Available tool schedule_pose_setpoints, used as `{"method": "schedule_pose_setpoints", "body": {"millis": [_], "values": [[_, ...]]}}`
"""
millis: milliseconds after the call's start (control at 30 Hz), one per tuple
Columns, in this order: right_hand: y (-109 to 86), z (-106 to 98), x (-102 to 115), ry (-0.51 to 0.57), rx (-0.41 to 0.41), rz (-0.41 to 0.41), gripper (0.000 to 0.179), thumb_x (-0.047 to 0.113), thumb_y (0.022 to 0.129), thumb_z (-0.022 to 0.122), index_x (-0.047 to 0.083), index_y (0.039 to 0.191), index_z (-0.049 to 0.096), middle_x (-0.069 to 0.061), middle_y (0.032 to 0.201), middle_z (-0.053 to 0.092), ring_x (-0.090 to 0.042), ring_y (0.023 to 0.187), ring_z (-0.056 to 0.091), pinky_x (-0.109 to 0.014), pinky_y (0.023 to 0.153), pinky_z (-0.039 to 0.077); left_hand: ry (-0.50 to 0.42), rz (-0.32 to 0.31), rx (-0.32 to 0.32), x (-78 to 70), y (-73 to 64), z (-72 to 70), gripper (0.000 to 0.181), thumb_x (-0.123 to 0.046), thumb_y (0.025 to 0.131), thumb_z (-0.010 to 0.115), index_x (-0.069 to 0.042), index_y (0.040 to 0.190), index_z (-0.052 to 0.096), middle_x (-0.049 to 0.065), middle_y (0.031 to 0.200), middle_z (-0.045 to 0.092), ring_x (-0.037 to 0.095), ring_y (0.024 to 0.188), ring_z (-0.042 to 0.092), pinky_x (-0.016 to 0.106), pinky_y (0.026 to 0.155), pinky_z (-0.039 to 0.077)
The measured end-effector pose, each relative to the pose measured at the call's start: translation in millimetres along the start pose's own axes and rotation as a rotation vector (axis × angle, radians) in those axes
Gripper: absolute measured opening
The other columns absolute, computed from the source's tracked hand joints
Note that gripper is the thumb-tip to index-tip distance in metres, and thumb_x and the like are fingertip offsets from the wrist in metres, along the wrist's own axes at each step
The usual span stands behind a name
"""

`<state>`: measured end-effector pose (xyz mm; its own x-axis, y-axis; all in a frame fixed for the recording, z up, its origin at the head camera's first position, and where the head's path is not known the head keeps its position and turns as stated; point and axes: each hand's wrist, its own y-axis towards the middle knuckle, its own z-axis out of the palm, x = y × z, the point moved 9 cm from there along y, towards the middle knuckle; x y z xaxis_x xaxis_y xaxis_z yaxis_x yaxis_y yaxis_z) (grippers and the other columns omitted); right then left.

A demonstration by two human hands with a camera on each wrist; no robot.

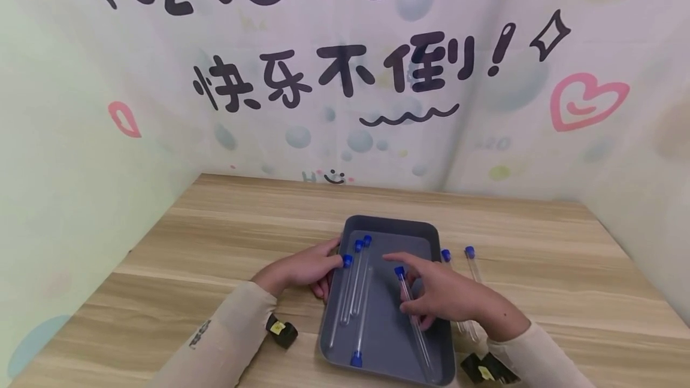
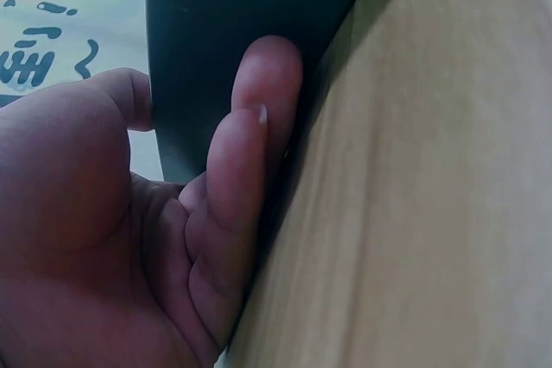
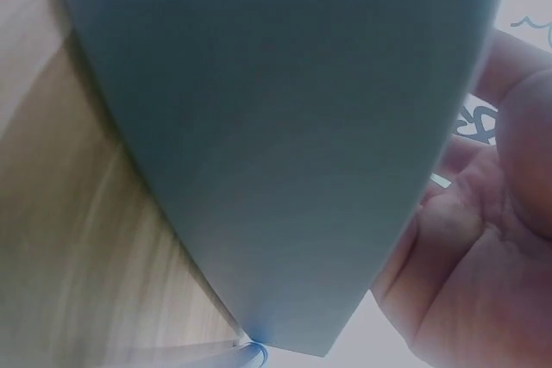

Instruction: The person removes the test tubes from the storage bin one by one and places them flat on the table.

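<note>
In the head view my left hand [image 1: 304, 268] grips the left wall of a grey tray [image 1: 393, 220], thumb at the rim. The left wrist view shows its fingers [image 2: 237, 161] against the tray's outer side, close to the tabletop. Over the tray's right half, my right hand [image 1: 444, 289] holds a clear test tube [image 1: 419, 340] with a blue cap, thumb across it and index finger stretched out. The tube slants, cap end up between the fingers. Several capped test tubes [image 1: 356, 292] lie in the tray's left half, one with its blue cap [image 1: 356, 359] toward me.
Two more capped test tubes [image 1: 472, 265] lie on the wooden table [image 1: 259, 208] just right of the tray, partly behind my right hand. A printed cloth [image 1: 323, 154] hangs behind the table. Black straps [image 1: 283, 333] show at both wrists.
</note>
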<state>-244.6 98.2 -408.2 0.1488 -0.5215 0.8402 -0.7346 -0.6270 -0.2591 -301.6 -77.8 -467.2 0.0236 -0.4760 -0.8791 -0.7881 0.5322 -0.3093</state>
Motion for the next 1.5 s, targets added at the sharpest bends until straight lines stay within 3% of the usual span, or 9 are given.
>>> {"method": "schedule_pose_setpoints", "body": {"millis": [300,600,1033,1500], "values": [[-1.0,1.4,1.4,0.016,0.018,-0.013,0.076,0.007,0.088,0.065,0.029,0.149,0.026,-0.017,0.105,0.053,-0.027,0.063,0.067,-0.039,0.053,0.057,0.0,0.006,0.001,-2.4,-1.3,0.7,0.059,-0.027,0.097,0.04,-0.022,0.152,0.019,0.011,0.064,0.064,0.021,0.048,0.064,0.029,0.045,0.052],[-1.1,-5.5,9.1,-0.016,-0.036,-0.072,0.07,0.007,0.093,0.058,0.031,0.15,0.022,-0.018,0.105,0.054,-0.027,0.065,0.066,-0.038,0.053,0.057,0.0,0.007,-0.002,-1.6,-0.5,0.5,0.06,-0.026,0.097,0.04,-0.021,0.153,0.018,0.011,0.062,0.063,0.021,0.047,0.063,0.029,0.044,0.052],[-2.0,-16.2,7.1,0.027,-0.124,-0.05,0.062,0.011,0.099,0.049,0.033,0.149,0.02,-0.023,0.114,0.047,-0.028,0.061,0.064,-0.042,0.053,0.057,-0.008,0.02,0.007,-2.3,0.1,2.2,0.063,-0.024,0.096,0.04,-0.022,0.154,0.014,0.012,0.061,0.064,0.021,0.046,0.063,0.029,0.043,0.052],[-4.3,-25.3,11.6,-0.007,-0.195,-0.056,0.057,0.014,0.1,0.047,0.033,0.148,0.023,-0.021,0.114,0.049,-0.027,0.057,0.063,-0.041,0.05,0.056,-0.007,0.018,0.003,-2.9,-1.3,1.1,0.064,-0.024,0.096,0.04,-0.023,0.154,0.014,0.013,0.061,0.064,0.021,0.047,0.063,0.029,0.043,0.052]]}}
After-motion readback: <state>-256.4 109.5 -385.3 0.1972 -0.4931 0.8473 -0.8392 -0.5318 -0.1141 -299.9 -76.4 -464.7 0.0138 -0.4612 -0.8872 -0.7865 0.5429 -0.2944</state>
